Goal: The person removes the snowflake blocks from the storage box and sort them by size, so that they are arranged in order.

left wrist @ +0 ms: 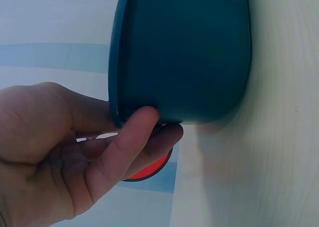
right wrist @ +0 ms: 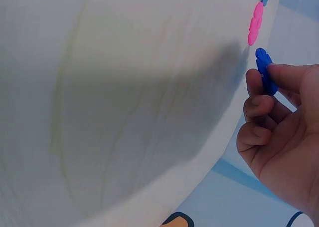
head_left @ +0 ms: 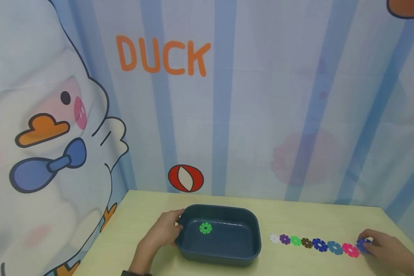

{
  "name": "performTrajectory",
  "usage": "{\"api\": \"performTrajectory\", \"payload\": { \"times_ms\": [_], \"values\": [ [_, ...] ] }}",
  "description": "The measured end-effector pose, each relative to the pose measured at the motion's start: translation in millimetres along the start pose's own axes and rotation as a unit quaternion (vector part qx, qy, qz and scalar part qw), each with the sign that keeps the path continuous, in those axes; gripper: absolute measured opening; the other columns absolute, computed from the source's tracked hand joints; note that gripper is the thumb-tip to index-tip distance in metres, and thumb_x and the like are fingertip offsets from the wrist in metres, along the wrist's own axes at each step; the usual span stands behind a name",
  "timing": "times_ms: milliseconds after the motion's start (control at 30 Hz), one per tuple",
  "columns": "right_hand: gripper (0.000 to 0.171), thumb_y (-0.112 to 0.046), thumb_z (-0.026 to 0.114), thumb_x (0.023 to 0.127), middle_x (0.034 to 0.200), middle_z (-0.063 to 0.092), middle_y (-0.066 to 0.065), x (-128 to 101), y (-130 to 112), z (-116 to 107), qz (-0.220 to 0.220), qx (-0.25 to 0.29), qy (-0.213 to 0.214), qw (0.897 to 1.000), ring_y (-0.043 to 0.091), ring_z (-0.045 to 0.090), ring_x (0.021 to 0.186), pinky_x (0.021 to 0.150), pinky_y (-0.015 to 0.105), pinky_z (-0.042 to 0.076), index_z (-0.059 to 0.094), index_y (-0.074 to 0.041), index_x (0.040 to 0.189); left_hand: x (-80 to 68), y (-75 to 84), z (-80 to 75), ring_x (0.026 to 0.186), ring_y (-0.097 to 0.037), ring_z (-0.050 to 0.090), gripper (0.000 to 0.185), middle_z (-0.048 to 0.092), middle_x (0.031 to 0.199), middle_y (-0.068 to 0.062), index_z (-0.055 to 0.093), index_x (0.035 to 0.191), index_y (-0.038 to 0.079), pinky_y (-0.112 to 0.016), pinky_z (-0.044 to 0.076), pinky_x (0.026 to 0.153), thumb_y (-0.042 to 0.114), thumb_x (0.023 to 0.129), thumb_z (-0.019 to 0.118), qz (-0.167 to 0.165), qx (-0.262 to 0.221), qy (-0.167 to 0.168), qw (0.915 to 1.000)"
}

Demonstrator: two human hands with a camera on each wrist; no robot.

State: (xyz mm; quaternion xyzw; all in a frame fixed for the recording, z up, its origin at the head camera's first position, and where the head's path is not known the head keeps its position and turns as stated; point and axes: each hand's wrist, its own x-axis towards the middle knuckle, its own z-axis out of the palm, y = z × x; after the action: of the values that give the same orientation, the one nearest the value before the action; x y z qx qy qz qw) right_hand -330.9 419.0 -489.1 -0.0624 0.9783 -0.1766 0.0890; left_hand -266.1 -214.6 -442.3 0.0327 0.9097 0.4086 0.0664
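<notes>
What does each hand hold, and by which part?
The left hand holds the dark tray by its left rim. The right hand pinches the blue snowflake disc by its edge.

the left hand (head_left: 162, 232) lies low at the left, thumb and fingers curled in a grip. the right hand (head_left: 388, 247) reaches in from the right, fingertips (right wrist: 279, 72) pinched together.

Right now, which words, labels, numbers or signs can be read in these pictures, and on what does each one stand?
"DUCK": orange capital letters on the blue-striped cartoon backdrop behind the table.
No other text can be read: the dark blue tray and the snowflake discs show no lettering or numbers.
</notes>
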Motion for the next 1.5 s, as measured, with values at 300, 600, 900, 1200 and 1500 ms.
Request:
{"api": "performTrajectory", "payload": {
  "times_ms": [300, 600, 900, 1200, 1500],
  "values": [
    [0.019, -0.009, 0.061, 0.092, 0.096, 0.066, 0.009, 1.4, 8.2, 4.4, 0.006, -0.001, -0.003, 1.000, 0.022, 0.059, 0.082, 0.071, 0.044, 0.054, 0.063, 0.004, 0.106, 0.7, -2.7, 0.0, 0.056, -0.017, 0.066, 0.052, 0.048, 0.141, -0.027, 0.042, 0.145, -0.002, -0.031, 0.055, 0.049, -0.002, 0.095, 0.055, 0.000, -0.002, -0.001, 1.0000],
    [0.026, -0.019, 0.064, 0.093, 0.101, 0.062, 0.018, 0.2, 17.4, 12.1, 0.074, 0.034, -0.039, 0.996, 0.028, 0.055, 0.086, 0.085, 0.065, 0.047, 0.062, 0.002, 0.109, -1.7, -1.3, 0.3, 0.056, -0.016, 0.066, 0.052, 0.052, 0.136, -0.028, 0.043, 0.145, -0.002, -0.031, 0.055, 0.049, -0.003, 0.094, 0.056, 0.012, -0.006, -0.001, 0.9999],
    [0.031, -0.028, 0.066, 0.092, 0.086, 0.062, 0.003, -1.8, 10.3, 8.4, 0.044, 0.002, -0.031, 0.999, 0.019, 0.054, 0.075, 0.068, 0.039, 0.051, 0.064, 0.001, 0.103, -1.8, -1.3, -0.2, 0.059, -0.016, 0.067, 0.053, 0.053, 0.134, -0.028, 0.043, 0.145, -0.002, -0.031, 0.055, 0.049, -0.003, 0.094, 0.057, 0.005, -0.002, 0.001, 1.0000],
    [0.035, -0.032, 0.065, 0.093, 0.083, 0.060, 0.002, -3.5, 3.9, 6.0, 0.046, -0.019, -0.039, 0.998, 0.018, 0.053, 0.073, 0.065, 0.036, 0.049, 0.063, 0.002, 0.102, 0.2, -1.3, 0.5, 0.055, -0.016, 0.065, 0.053, 0.050, 0.140, -0.026, 0.042, 0.145, -0.001, -0.031, 0.055, 0.050, -0.002, 0.095, 0.056, 0.002, 0.004, -0.002, 1.0000],
    [0.021, -0.019, 0.062, 0.095, 0.084, 0.064, 0.000, -0.3, -32.0, -15.9, -0.009, -0.053, -0.007, 0.999, 0.017, 0.054, 0.071, 0.065, 0.037, 0.054, 0.066, 0.001, 0.099, 0.2, -2.1, 0.7, 0.054, -0.016, 0.065, 0.053, 0.048, 0.143, -0.026, 0.041, 0.146, -0.002, -0.031, 0.055, 0.049, -0.003, 0.095, 0.055, 0.002, -0.001, -0.002, 1.0000]
  ]
}}
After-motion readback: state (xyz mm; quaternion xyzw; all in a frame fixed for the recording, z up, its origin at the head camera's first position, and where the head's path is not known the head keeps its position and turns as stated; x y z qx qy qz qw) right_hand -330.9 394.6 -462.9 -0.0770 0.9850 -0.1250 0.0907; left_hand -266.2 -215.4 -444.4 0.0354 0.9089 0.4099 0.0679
